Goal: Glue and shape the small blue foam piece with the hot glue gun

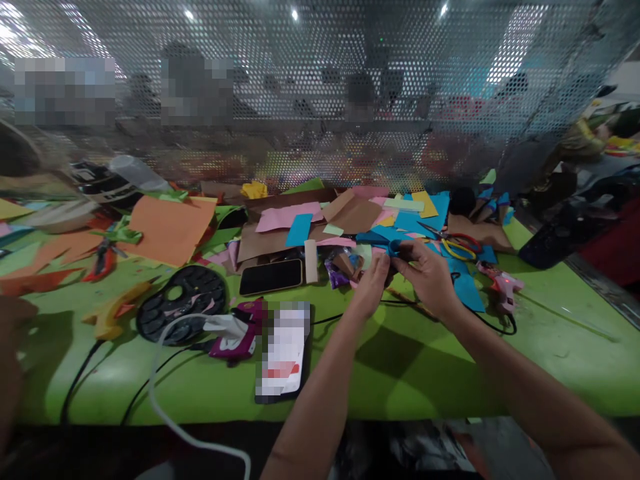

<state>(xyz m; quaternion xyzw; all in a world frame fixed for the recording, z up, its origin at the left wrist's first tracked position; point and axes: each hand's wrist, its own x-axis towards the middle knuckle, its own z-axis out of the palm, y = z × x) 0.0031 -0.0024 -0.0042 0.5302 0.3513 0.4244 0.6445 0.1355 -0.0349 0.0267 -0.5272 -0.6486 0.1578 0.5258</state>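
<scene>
Both hands are meeting over the middle of the green desk (400, 373). The right hand (425, 277) is pinching a small blue paper piece (395, 248) between thumb and fingertips. The left hand (373, 287) is closing curled fingers on the same piece from below, so both hands are gripping it and neither is lying flat.

Step in hand, as a judgement: fine shaping or fitting of the piece, held just above the desk rather than resting on it. Any further handling is calling for a light, steady pinch, since the piece is small and thin and would crease easily.

The piece is looking rolled or folded and plain blue. The fingers are hiding most of it, so I cannot tell its exact shape.

- Blue paper offcuts (467, 290) are lying just beside the right hand.
- A pink hot glue gun (501, 288) is sitting near the right edge, its cord running under the wrist.
- Scissors with red and yellow handles (457, 245) are lying beyond the hands.
- A black phone (271, 277) is sitting left of the hands.
- Further left, a black round perforated disc (180, 310) and a yellow glue gun (113, 313).
- A large orange paper sheet (170, 228) is lying towards the far left corner.
- A perforated metal screen (320, 100) is standing along the far edge.
</scene>
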